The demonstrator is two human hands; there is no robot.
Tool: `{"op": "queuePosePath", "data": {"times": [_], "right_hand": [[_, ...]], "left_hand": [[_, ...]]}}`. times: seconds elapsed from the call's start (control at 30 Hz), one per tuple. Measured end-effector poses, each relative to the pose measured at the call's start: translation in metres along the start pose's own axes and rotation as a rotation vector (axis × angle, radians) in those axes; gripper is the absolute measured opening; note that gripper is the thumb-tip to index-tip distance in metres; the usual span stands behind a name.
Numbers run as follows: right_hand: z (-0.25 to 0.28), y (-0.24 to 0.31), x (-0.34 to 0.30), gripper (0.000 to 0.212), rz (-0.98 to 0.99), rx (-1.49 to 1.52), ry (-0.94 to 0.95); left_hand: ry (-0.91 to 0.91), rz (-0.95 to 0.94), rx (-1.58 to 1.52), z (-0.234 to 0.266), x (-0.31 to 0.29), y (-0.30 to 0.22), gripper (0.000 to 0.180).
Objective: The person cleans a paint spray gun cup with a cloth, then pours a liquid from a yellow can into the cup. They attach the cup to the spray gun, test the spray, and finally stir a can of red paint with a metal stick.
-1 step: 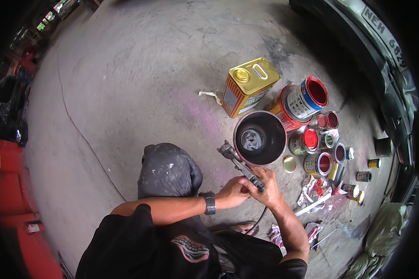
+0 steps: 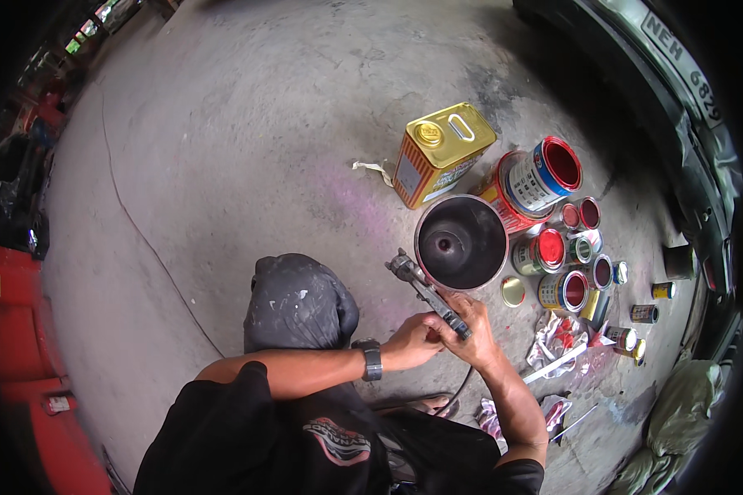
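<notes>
A dark metal spray gun point(image 2: 428, 294) lies in my right hand point(image 2: 475, 337), its fingers closed round the grip. Fingers of my left hand point(image 2: 413, 342) are bent together against the rear of the gun, beside the right thumb; what they pinch is too small to make out. Over the gun's far side sits a round dark cup point(image 2: 483, 247), mouth facing up. A small hole shows at the bottom inside it. Whether the cup is joined to the gun is hidden. A thin dark hose point(image 2: 462, 392) runs down below my right hand.
A gold and striped rectangular can point(image 2: 452, 136) stands beyond the cup. To the right are stacked paint cans point(image 2: 537, 186), several smaller open cans point(image 2: 551, 247), a loose round lid point(image 2: 513, 291) and stained paper point(image 2: 553, 351). A car bumper point(image 2: 636, 91) borders the right; red panels point(image 2: 12, 330) the left.
A crumpled pale wad at the bottom of the cup is no longer there; the dark bottom with its hole shows instead. Both hands and the gun look unmoved.
</notes>
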State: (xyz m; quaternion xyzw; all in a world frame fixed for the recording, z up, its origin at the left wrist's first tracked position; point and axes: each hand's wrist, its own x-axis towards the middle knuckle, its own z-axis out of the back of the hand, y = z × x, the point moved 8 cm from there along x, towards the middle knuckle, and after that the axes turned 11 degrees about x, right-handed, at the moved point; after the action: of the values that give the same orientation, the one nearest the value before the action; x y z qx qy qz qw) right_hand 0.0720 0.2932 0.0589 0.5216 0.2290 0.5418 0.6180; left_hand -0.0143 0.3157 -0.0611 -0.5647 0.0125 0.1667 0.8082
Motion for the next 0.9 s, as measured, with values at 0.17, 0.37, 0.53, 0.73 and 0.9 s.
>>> {"op": "queuePosePath", "data": {"times": [0.17, 0.37, 0.53, 0.73, 0.9], "right_hand": [[0.003, -0.007, 0.010, 0.053, -0.279, 0.149, 0.006], [0.026, -0.015, 0.015, 0.052, -0.393, 0.293, -0.055], [0.066, 0.008, 0.045, 0.052, -0.515, 0.388, -0.152], [0.090, 0.025, 0.069, 0.060, -0.457, 0.439, -0.204], [0.090, 0.016, 0.069, 0.052, -0.457, 0.509, -0.224]], "left_hand": [[0.008, 0.054, -0.103, 0.001, 0.007, 0.006, 0.016], [0.109, 0.136, -0.334, -0.001, 0.005, -0.007, 0.022], [0.168, 0.229, -0.318, 0.001, -0.002, 0.001, 0.028], [0.189, 0.262, -0.282, 0.011, -0.006, -0.003, 0.030], [0.196, 0.276, -0.283, 0.010, -0.006, -0.005, 0.030]]}}
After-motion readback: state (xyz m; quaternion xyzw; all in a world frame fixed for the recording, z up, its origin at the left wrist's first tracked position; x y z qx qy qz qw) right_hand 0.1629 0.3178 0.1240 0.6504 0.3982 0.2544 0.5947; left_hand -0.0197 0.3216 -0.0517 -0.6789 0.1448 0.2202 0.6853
